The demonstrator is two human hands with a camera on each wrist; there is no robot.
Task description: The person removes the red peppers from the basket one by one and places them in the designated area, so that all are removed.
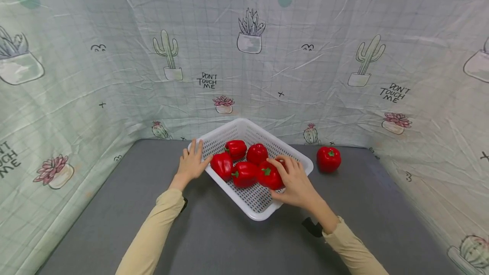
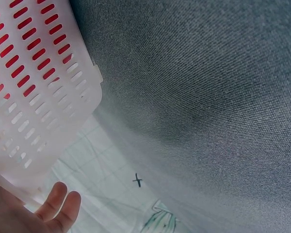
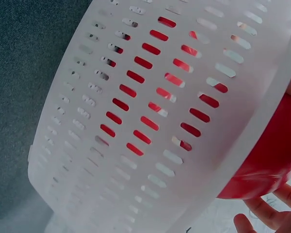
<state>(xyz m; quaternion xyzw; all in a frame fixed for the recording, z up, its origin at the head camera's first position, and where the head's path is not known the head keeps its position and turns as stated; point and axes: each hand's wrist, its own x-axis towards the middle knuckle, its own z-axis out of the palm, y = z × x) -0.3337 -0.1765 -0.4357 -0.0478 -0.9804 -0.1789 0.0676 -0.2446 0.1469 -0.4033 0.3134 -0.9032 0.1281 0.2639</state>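
Note:
A white perforated plastic basket [image 1: 263,215] stands cornerwise on the grey table with several red bell peppers in it. My right hand [image 1: 296,183] grips one red bell pepper [image 1: 268,174] at the basket's right side, thumb at its near side and fingers over the top. In the right wrist view this pepper [image 3: 266,160] shows above the basket rim, with fingertips beneath it. My left hand [image 1: 191,162] rests on the rim at the left corner, fingers spread and fairly straight. The left wrist view shows two of its fingers [image 2: 63,208] beyond the rim.
Another red bell pepper [image 1: 328,159] stands on the grey table [image 1: 126,215] to the right of the basket. Behind and at both sides hangs a pale curtain [image 1: 275,75] printed with cacti. Inside the basket, further peppers [image 1: 221,165] lie on the left.

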